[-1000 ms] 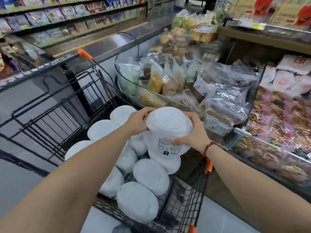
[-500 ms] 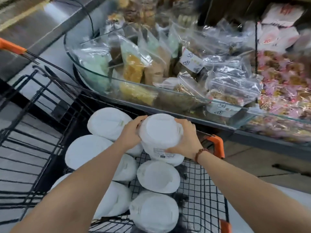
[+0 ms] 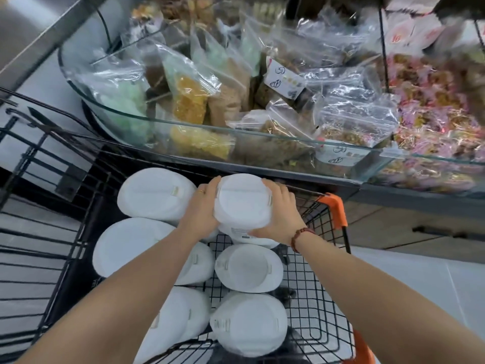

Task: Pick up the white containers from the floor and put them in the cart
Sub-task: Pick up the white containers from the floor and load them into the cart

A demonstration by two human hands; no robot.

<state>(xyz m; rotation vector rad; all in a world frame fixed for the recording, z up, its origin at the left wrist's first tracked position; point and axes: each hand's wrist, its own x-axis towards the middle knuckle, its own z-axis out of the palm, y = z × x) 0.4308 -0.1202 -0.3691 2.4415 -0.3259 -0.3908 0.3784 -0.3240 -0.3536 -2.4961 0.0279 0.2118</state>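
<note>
1. The left hand [image 3: 202,207] and the right hand [image 3: 279,215] clasp one white container [image 3: 242,203] between them. Each palm is flat to a side, and the fingers curl round the wall just under the lid.
2. The container is upright with its lid up, over the far right corner of the cart [image 3: 333,206]. A strip of label shows below the right hand. From here I cannot tell whether its base has reached the wire floor or hangs just above it.
3. It looks like a stiff, smooth plastic tub, too broad for one hand. The two-handed hold suggests some weight, though nothing shows what is inside.
4. I would hold it by the side walls under the lid's rim, as these hands do. The lid looks like a snap-on type and might lift off, and the smooth wall could slip in a loose grip.
5. Several stowed tubs [image 3: 248,269] stand packed close in the cart, lids up. The nearest is just beside the held one, so the free space is tight.
6. A bead bracelet [image 3: 301,236] sits on the right wrist and a ring [image 3: 201,191] on the left hand.
7. Just beyond the cart stands a glass-fronted bin [image 3: 236,132] heaped with clear snack bags [image 3: 189,95].
</note>
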